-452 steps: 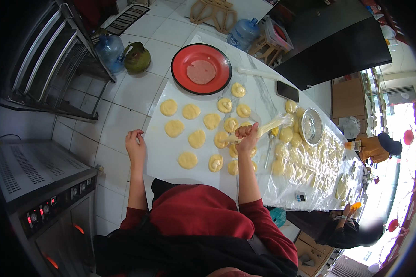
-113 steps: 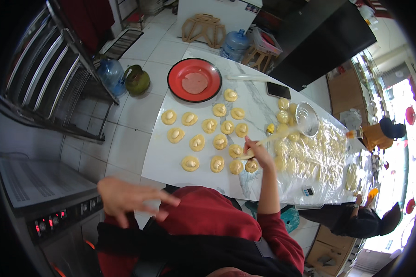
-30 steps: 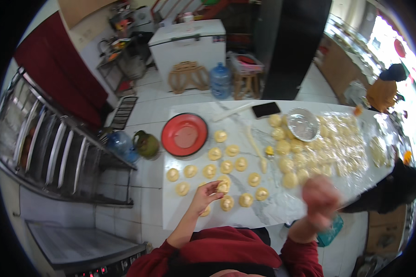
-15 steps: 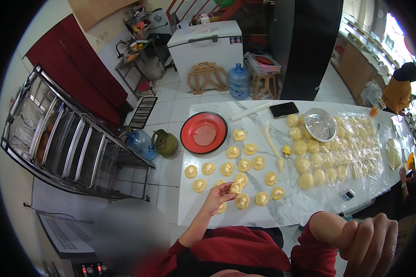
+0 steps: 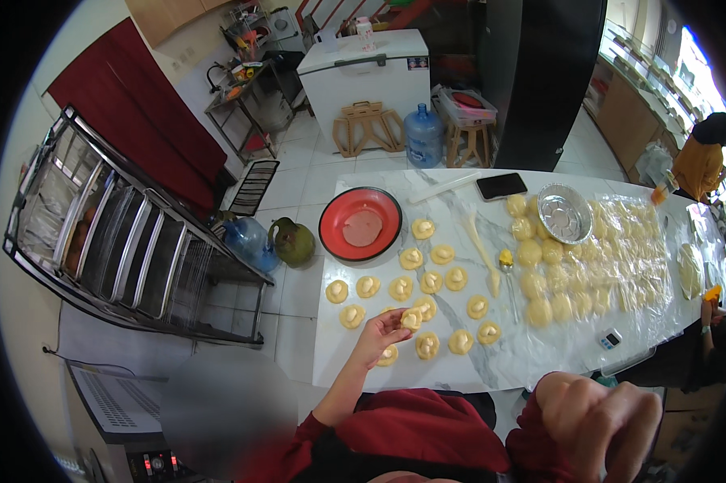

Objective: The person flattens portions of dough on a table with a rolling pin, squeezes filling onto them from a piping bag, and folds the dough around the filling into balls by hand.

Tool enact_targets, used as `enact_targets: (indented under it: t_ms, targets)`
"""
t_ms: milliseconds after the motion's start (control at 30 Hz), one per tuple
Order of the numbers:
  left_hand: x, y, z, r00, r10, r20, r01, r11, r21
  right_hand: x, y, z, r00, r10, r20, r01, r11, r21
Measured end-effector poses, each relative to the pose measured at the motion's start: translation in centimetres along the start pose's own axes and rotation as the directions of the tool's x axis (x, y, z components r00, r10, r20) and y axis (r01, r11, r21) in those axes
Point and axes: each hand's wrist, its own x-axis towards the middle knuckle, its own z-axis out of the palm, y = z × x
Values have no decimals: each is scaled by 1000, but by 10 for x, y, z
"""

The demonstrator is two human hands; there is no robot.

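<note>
My left hand (image 5: 385,334) is closed around the edge of a flattened dough round (image 5: 412,319) with a pale lump of filling on it, lifted just above the white marbled table (image 5: 492,358). Similar filled dough rounds (image 5: 460,342) lie spread about it. Up close at the lower right is my right hand (image 5: 608,419), raised with bent wrist and fingers curled; anything inside them is hidden. A pale, long piping bag (image 5: 484,251) lies beyond the rounds, beside a spoon (image 5: 505,258) with something yellow on it.
A red bowl (image 5: 328,225) stands at the table's far left. Plastic-covered dough balls (image 5: 556,278) fill the right side, with a foil bowl (image 5: 565,213) on them. A phone (image 5: 501,187) and small timer (image 5: 611,339) lie nearby. A tray rack (image 5: 138,241) stands left; another person works far right.
My right hand has dropped slightly and shifted left, its wrist bending more. My left hand still holds the dough round, now tilted a little differently. The whole view has shifted slightly.
</note>
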Motion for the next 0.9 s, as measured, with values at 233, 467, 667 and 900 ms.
enact_targets:
  t_ms: [233,467,667,900]
  targets:
    - [6,7,-1,999,-2,-37,-1,997,-76,-15,63,-22,991,-5,135,29,984,-173]
    - [-2,21,15,992,52,113,-62,994,89,-70,210,-34,698,401,-594,-683,623,-382]
    - [-9,14,23,992,25,122,-52,974,219,-91,245,-30,585,486,-649,-742,644,-187]
    - [-8,6,32,963,238,-129,-106,768,632,-104,273,-17,660,257,-706,-617,721,-315]
